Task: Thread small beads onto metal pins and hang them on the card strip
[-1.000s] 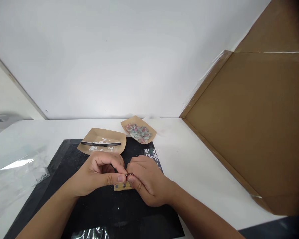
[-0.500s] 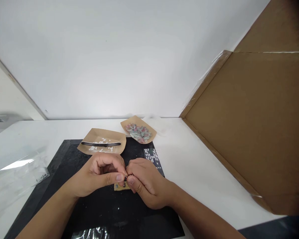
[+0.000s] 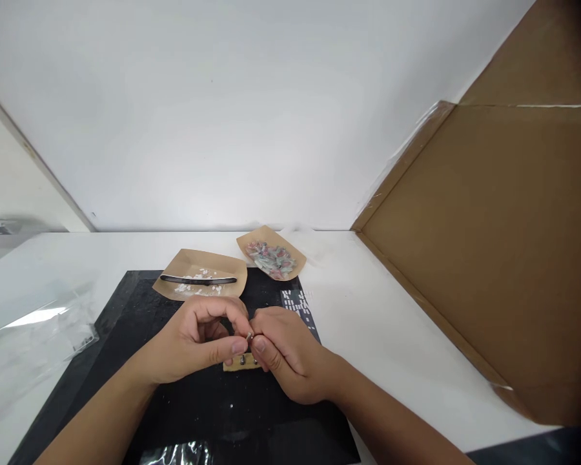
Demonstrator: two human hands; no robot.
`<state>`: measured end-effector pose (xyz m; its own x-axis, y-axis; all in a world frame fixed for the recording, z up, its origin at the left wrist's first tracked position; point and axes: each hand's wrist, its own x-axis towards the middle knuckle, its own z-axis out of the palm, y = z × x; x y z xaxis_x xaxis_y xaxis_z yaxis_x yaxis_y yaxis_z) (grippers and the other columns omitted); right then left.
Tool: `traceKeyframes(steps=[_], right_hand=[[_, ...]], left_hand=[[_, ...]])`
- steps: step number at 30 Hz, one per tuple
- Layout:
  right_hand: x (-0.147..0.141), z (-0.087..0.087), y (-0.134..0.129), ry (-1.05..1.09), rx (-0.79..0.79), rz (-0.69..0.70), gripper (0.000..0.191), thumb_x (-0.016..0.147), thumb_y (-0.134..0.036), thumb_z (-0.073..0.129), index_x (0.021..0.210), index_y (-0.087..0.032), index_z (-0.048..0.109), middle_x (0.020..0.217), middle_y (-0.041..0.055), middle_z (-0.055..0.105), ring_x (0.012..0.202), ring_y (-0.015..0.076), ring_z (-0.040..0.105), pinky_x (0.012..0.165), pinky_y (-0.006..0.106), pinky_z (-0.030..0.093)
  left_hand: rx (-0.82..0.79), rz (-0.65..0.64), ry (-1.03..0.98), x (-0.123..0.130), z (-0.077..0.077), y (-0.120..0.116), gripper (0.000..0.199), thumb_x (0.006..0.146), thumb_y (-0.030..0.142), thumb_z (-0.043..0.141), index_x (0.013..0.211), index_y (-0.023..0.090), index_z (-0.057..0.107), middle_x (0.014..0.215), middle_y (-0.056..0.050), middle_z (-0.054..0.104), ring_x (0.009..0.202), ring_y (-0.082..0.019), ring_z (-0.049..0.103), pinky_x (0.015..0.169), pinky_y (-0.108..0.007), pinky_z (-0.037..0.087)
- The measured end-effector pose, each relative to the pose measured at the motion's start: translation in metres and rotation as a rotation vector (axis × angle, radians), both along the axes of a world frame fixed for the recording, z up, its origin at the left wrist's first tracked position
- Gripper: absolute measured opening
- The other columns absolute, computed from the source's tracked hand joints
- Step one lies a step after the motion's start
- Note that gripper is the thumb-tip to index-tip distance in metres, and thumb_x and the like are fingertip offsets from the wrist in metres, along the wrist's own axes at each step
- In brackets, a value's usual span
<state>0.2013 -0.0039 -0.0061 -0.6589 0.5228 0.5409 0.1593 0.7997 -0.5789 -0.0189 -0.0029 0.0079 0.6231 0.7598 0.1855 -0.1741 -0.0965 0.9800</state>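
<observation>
My left hand (image 3: 198, 341) pinches a tiny pale, shiny piece (image 3: 250, 336) between thumb and index finger; its kind is too small to make out. Pressed up against it from the other side is my right hand (image 3: 290, 358), closed, with its thumb tip at the same piece and its other fingers curled out of sight. Just below the fingertips, a yellow block (image 3: 232, 366) with small metal studs lies on the black mat (image 3: 213, 407). The right fingers hide part of that block.
Behind the hands stands a cardboard tray (image 3: 174, 265) with white bits and a dark curved strip (image 3: 198, 281). Another tray (image 3: 300, 258) holds small wrapped pieces. White labels (image 3: 295, 302) lie at the mat's right edge, plastic bags (image 3: 33, 355) at left, a cardboard panel (image 3: 489, 245) at right.
The fingertips have tilted and drawn slightly up from the yellow block. More of its metal studs show, and the pale piece is now visible between the thumbs.
</observation>
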Motion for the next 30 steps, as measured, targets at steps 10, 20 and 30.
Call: traceKeyframes(steps=[10, 20, 30], right_hand=[[0.0014, -0.0046, -0.0008, -0.117, 0.177, -0.05, 0.025, 0.108, -0.029, 0.035, 0.088, -0.021, 0.049, 0.076, 0.0001, 0.056, 0.067, 0.0174, 0.046, 0.067, 0.033, 0.034], [0.0001, -0.0051, -0.0026, -0.139, 0.235, -0.065, 0.025, 0.108, -0.028, 0.036, 0.089, -0.02, 0.051, 0.076, 0.0005, 0.059, 0.068, 0.0174, 0.046, 0.067, 0.034, 0.033], [0.0006, -0.0071, 0.0016, -0.085, 0.226, -0.122, 0.022, 0.106, -0.026, 0.039, 0.088, -0.021, 0.049, 0.076, 0.0005, 0.057, 0.066, 0.0167, 0.047, 0.065, 0.032, 0.034]], left_hand=[[0.124, 0.011, 0.081, -0.0061, 0.0012, 0.0023, 0.004, 0.093, 0.021, 0.075, 0.091, 0.017, 0.075, 0.08, -0.002, 0.065, 0.079, -0.013, 0.062, 0.074, -0.026, 0.05], [0.039, -0.042, 0.06, -0.0083, 0.0006, -0.0001, 0.01, 0.098, 0.024, 0.069, 0.095, 0.016, 0.073, 0.09, -0.004, 0.064, 0.077, -0.013, 0.065, 0.066, -0.023, 0.056], [-0.053, -0.017, 0.019, -0.0022, -0.0016, -0.0005, 0.009, 0.095, 0.022, 0.072, 0.102, 0.017, 0.073, 0.098, -0.003, 0.061, 0.071, -0.01, 0.067, 0.057, -0.021, 0.065]])
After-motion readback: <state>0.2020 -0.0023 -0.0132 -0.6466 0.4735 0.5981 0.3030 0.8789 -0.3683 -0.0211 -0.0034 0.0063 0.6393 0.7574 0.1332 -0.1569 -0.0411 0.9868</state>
